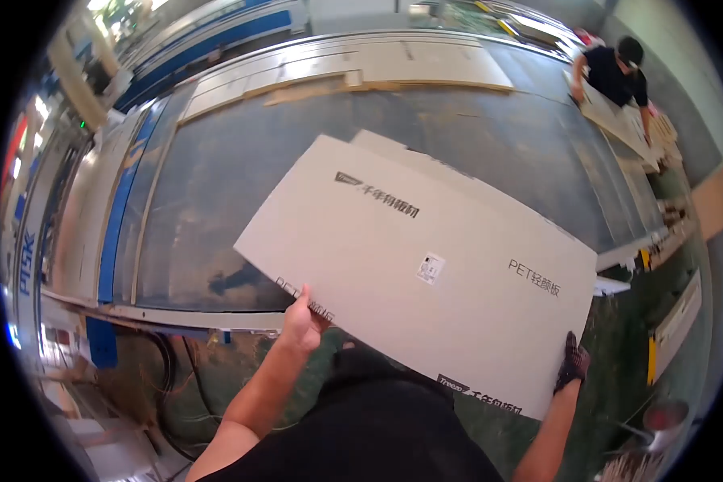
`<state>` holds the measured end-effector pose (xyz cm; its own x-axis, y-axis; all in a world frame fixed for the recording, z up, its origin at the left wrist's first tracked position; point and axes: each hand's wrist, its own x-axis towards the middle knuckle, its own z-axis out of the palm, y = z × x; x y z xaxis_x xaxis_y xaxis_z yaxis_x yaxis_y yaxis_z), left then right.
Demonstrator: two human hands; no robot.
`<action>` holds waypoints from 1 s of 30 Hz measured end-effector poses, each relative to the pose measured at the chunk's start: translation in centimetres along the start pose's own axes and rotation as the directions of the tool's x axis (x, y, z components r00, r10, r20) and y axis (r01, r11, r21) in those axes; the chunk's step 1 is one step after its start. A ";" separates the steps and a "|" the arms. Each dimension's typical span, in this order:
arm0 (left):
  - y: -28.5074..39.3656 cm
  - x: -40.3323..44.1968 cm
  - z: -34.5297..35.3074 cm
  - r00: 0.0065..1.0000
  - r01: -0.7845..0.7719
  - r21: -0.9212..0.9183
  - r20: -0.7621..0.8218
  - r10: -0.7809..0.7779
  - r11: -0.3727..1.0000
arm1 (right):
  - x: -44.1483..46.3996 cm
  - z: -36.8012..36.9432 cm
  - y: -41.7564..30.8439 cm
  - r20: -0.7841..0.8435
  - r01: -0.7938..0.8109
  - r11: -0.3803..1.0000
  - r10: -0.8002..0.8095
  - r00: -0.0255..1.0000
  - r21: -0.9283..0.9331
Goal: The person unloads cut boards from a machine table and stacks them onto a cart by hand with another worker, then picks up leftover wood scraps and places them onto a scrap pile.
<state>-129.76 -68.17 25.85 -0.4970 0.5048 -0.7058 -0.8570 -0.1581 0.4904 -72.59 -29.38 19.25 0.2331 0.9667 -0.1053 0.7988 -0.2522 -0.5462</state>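
Note:
A large pale rectangular board with printed black lettering is held in front of my body, tilted, over the near edge of a machine table. A small white label is stuck near its middle. My left hand is bare and grips the board's near-left edge, thumb on top. At the right end, my right hand wears a dark glove and grips the edge. The fingers of both hands are partly hidden beneath the board. Another pale piece peeks out behind its far edge.
The wide grey machine table spreads beyond the board, with long pale panels along its far side. At the far right, another person holds a panel. Cables hang at lower left. A metal container stands at lower right.

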 end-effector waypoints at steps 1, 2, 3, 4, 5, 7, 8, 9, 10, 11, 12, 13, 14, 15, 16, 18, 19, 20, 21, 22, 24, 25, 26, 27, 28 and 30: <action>-1.6 -0.3 2.1 1.000 0.004 0.032 0.001 -0.004 0.999 | 2.3 -0.2 1.8 0.022 0.028 0.984 -0.033 0.999 0.175; -3.5 -0.9 3.7 1.000 0.002 0.060 -0.002 -0.002 0.998 | 4.1 -1.1 3.8 0.054 0.000 0.980 -0.011 0.998 0.199; -5.3 -1.5 4.8 1.000 0.007 0.080 -0.021 -0.005 0.997 | 4.2 -3.0 3.0 0.083 -0.029 0.982 0.014 0.996 0.189; -7.1 -2.2 5.9 0.999 0.027 0.109 -0.026 -0.024 0.994 | 3.9 -5.0 1.6 0.112 -0.048 0.986 0.030 0.993 0.162; -6.7 -2.7 5.2 0.999 0.045 0.121 -0.024 -0.042 0.992 | 3.2 -5.8 0.8 0.118 -0.056 0.988 0.039 0.992 0.143; -7.7 -3.2 5.4 0.997 0.071 0.134 0.021 -0.074 0.988 | 7.2 -5.9 4.5 0.110 -0.076 0.997 0.077 0.991 -0.012; -8.0 -3.1 5.0 0.997 0.071 0.136 0.015 -0.074 0.988 | 7.3 -6.0 4.2 0.098 -0.048 0.999 0.047 0.994 0.014; -8.3 -2.9 5.0 0.997 0.067 0.145 0.012 -0.070 0.987 | 7.2 -5.9 3.7 0.085 -0.023 0.999 0.019 0.996 0.047; -8.6 -2.7 5.1 0.998 0.064 0.156 0.009 -0.067 0.986 | 6.6 -5.9 2.9 0.072 0.000 0.997 -0.006 0.997 0.079; -9.0 -2.3 5.0 0.997 0.068 0.205 0.007 -0.071 0.977 | 6.4 -6.0 2.2 0.070 0.026 1.000 -0.027 0.997 0.011; -9.5 -1.7 5.0 0.997 0.071 0.254 0.003 -0.074 0.965 | 6.0 -6.6 0.5 0.070 0.052 0.997 -0.048 0.996 -0.056; -9.4 -1.6 4.8 0.997 0.076 0.301 0.001 -0.080 0.950 | 5.7 -6.9 -0.6 0.068 0.076 0.989 -0.068 0.995 -0.126; -9.4 -1.3 4.8 0.998 0.063 0.341 -0.022 -0.060 0.938 | 6.2 -6.4 -0.3 0.054 0.043 0.986 -0.035 0.998 -0.162; -9.3 -1.3 5.1 0.998 0.056 0.379 -0.050 -0.040 0.924 | 6.9 -5.6 0.2 0.043 0.009 0.979 0.000 0.999 -0.203; -8.7 -1.2 5.2 0.997 0.052 0.417 -0.077 -0.022 0.908 | 6.0 -5.6 -1.2 0.029 -0.026 0.970 0.034 0.999 -0.243; -3.9 -0.4 3.8 0.975 0.175 0.841 -0.078 -0.206 0.512 | 3.1 -8.1 -6.3 0.209 0.033 0.955 0.031 0.978 -0.295; -2.2 -0.1 3.6 0.949 0.189 0.953 -0.115 -0.294 0.238 | 1.4 -9.4 -9.9 0.227 0.041 0.885 0.073 0.971 -0.463; -1.2 -1.2 5.3 0.976 0.101 0.981 -0.066 -0.208 0.164 | 0.4 -9.9 -12.5 0.229 0.044 0.786 0.126 0.965 -0.617; 0.2 -3.4 7.6 0.991 0.012 0.997 -0.002 -0.132 0.073 | 0.2 -9.3 -13.6 0.150 0.016 0.735 0.116 0.982 -0.678; 0.9 -4.2 8.8 0.995 -0.077 0.997 0.075 -0.062 -0.021 | 1.2 -8.0 -11.5 0.172 0.158 0.788 -0.067 0.983 -0.595; 1.4 -1.5 7.4 0.848 -0.314 0.927 0.370 0.380 -0.203 | 2.2 -3.9 -11.4 0.258 0.409 0.734 -0.318 0.912 -0.541; 1.8 -1.3 8.4 0.832 -0.292 0.946 0.324 0.450 -0.141 | 2.8 -1.8 -13.0 0.303 0.475 0.717 -0.367 0.880 -0.510; 2.2 0.4 8.1 0.732 -0.331 0.868 0.483 0.480 -0.369 | 4.3 1.1 -13.6 0.311 0.511 0.729 -0.408 0.859 -0.455; 2.3 2.7 7.5 0.615 -0.327 0.747 0.633 0.470 -0.579 | 5.2 3.4 -15.7 0.307 0.500 0.741 -0.399 0.864 -0.447; 2.4 4.4 6.8 0.492 -0.277 0.594 0.763 0.419 -0.756 | 6.4 5.9 -17.0 0.233 0.501 0.689 -0.450 0.862 -0.524; 1.7 6.2 5.7 0.602 -0.354 0.617 0.725 0.334 -0.703 | 7.3 9.8 -21.3 0.175 0.423 0.766 -0.390 0.904 -0.484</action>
<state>-133.51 -60.48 25.25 -0.4867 0.8666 0.1099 0.8621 0.4561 0.2210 -93.32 -16.52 21.91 -0.1973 0.9800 -0.0274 0.9789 0.1954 -0.0604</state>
